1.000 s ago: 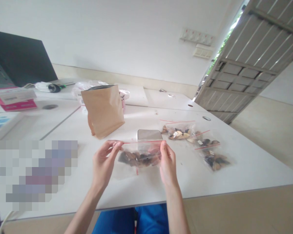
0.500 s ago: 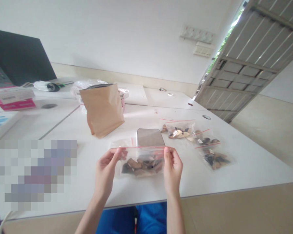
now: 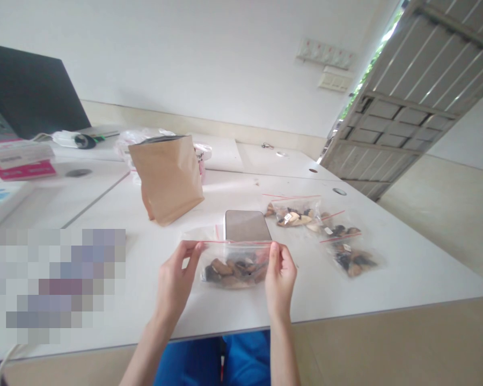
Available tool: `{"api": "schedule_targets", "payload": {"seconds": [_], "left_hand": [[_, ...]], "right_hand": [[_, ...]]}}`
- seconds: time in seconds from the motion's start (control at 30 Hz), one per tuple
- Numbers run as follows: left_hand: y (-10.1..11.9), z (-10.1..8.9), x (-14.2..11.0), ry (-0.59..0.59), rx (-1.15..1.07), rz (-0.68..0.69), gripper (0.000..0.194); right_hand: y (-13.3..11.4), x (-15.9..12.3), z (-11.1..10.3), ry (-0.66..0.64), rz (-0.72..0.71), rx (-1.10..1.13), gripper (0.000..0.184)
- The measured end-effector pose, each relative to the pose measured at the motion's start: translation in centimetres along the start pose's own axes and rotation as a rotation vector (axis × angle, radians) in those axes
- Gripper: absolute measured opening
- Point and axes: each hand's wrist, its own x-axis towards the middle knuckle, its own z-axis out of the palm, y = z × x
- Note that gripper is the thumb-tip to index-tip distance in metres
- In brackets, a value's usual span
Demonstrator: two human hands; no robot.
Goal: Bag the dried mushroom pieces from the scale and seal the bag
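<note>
While over the table (image 3: 346, 284), both hands' fingers (image 3: 197, 249) pinched tight on the zip bag (image 3: 233, 265) top corners.

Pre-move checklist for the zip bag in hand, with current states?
1. Left hand pinches the zip bag at its top left corner: ok.
2. Right hand pinches the top right corner: ok.
3. Red zip strip fully sealed: cannot tell.
4. Contents settled at the bag's bottom, none at the strip: ok.
5. Phone lies just behind the bag; contact: cannot tell.
6. Filled bags on the table lie apart from both hands: ok.
</note>
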Motion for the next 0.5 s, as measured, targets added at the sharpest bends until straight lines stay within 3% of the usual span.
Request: {"api": "schedule_targets", "payload": {"seconds": [0.17,0.5], "left_hand": [[-0.4,0.0,0.1,-0.002,0.026,0.044,0.037],[-0.6,0.1,-0.2,-0.137,-0.255,-0.12,0.037]], "right_hand": [[0.1,0.0,0.1,0.004,-0.004,0.025,0.036],[1.7,0.4,-0.5,-0.109,-0.02,0.034,0.049]]}}
